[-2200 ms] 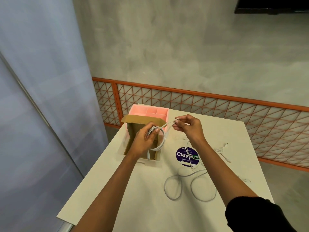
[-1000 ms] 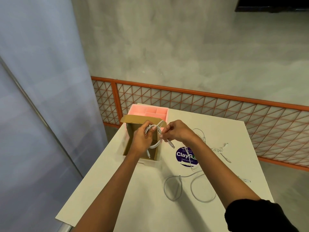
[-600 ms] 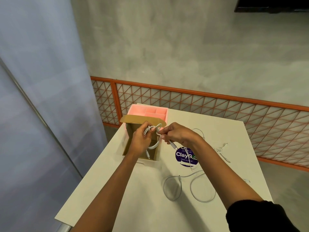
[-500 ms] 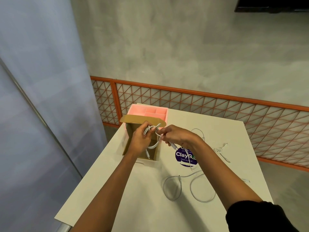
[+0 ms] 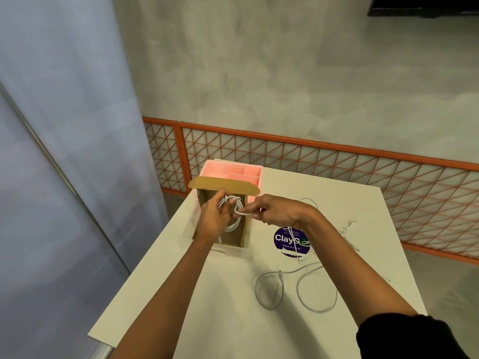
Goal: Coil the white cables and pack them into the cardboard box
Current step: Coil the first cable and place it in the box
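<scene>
There's the white coil [image 5: 231,209], held right over the open cardboard box [image 5: 243,233]. The left hand [image 5: 213,221] grips it, fingers curled round the loops. The right hand [image 5: 280,212] pinches the coil's tail end just beside it, fingers pressed tight. A pink tray [image 5: 233,169] sits behind the box, and a loose white cable [image 5: 298,288] sprawls on the counter [image 5: 207,314] near a purple sticker [image 5: 286,240].
</scene>
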